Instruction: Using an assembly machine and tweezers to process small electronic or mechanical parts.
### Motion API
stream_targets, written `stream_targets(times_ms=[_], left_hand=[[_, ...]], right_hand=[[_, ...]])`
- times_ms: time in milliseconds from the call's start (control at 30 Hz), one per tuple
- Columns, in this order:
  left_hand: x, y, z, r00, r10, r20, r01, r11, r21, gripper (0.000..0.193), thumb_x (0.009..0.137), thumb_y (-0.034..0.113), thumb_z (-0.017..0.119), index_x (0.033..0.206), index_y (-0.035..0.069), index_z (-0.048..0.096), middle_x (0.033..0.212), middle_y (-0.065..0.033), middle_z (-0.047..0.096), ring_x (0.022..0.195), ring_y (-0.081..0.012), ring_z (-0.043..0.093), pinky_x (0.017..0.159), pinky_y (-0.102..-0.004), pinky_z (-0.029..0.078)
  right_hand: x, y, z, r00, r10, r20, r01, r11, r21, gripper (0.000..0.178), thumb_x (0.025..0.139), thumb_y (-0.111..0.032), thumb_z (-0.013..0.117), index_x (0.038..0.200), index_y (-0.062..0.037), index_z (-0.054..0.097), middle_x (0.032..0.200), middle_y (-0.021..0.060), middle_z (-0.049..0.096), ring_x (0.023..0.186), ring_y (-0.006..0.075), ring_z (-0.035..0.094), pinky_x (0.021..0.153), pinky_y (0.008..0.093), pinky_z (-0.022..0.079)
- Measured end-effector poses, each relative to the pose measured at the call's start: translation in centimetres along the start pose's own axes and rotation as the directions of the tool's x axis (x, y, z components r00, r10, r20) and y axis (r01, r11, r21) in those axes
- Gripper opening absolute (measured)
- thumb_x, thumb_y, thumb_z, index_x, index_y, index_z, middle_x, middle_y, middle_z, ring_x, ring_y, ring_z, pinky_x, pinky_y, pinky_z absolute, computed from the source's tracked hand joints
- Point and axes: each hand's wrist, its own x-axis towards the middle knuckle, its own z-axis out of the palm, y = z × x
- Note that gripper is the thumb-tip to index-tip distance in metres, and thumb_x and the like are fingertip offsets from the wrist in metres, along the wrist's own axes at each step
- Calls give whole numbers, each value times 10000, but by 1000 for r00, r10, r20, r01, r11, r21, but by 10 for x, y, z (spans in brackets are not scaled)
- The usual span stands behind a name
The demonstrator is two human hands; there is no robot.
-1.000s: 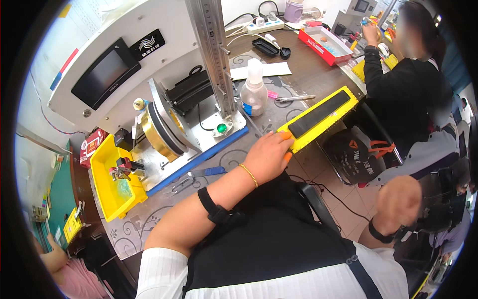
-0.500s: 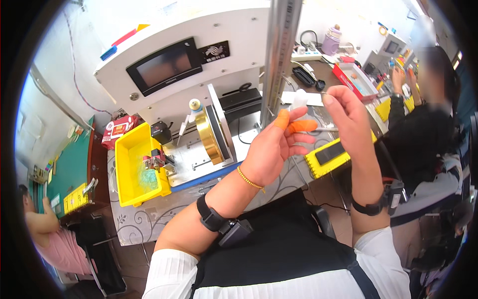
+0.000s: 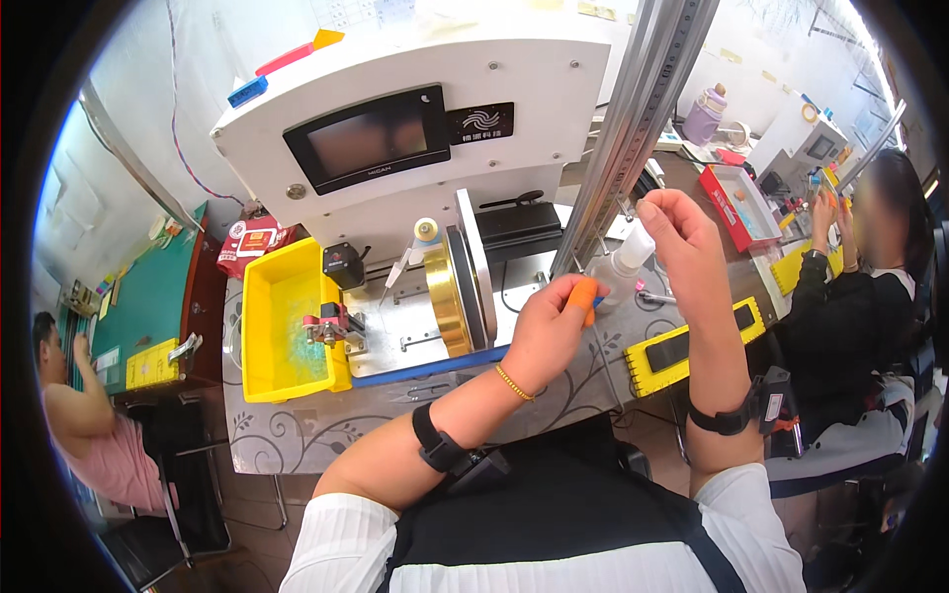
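My left hand (image 3: 550,336), with an orange finger cover (image 3: 585,293) showing at its tips, is closed in a pinch in front of the machine. A bit of blue shows beside those fingertips; what they hold, if anything, I cannot make out. To the right and higher, my right hand (image 3: 684,237) pinches thumb against forefinger beside the upright metal rail (image 3: 633,128). Anything in that pinch is too small to name. Between the hands a clear bottle with a white cap (image 3: 635,249) stands on the patterned tabletop (image 3: 297,425).
Left of my hands is a white machine (image 3: 395,232) with a dark screen (image 3: 368,138) and a gold wheel (image 3: 450,301). A yellow bin (image 3: 259,381) adjoins it. A yellow tray (image 3: 652,376) lies under my right forearm. Co-workers sit at both sides.
My left hand has gone from spread fingers to a closed pinch and come lower, uncovering the bottle. My right hand keeps its pinch. The view has shifted, showing more of the machine.
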Motion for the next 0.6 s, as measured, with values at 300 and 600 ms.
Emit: stream_targets(times_ms=[300, 600], left_hand=[[-29, -35, -27, 969, -248, 25, 246, 967, 60, 247, 1027, 252, 515, 1037, 51, 658, 706, 43, 502, 544, -24, 377, 485, -182, 305], [-40, -40, -52, 921, -389, 1, 378, 897, 229, 264, 1009, 274, 535, 1017, 46, 667, 700, 28, 539, 514, -39, 420, 479, -196, 353]], right_hand=[[-25, 18, 16, 998, 18, -52, -35, 942, -335, 169, 923, -210, 631, 965, -47, 640, 599, 18, 513, 555, 98, 467, 537, 284, 391], [-50, 43, 19, 996, 66, 61, -40, 935, -353, 194, 961, -217, 594, 1031, -46, 653, 607, 12, 503, 572, 92, 485, 533, 290, 387]])
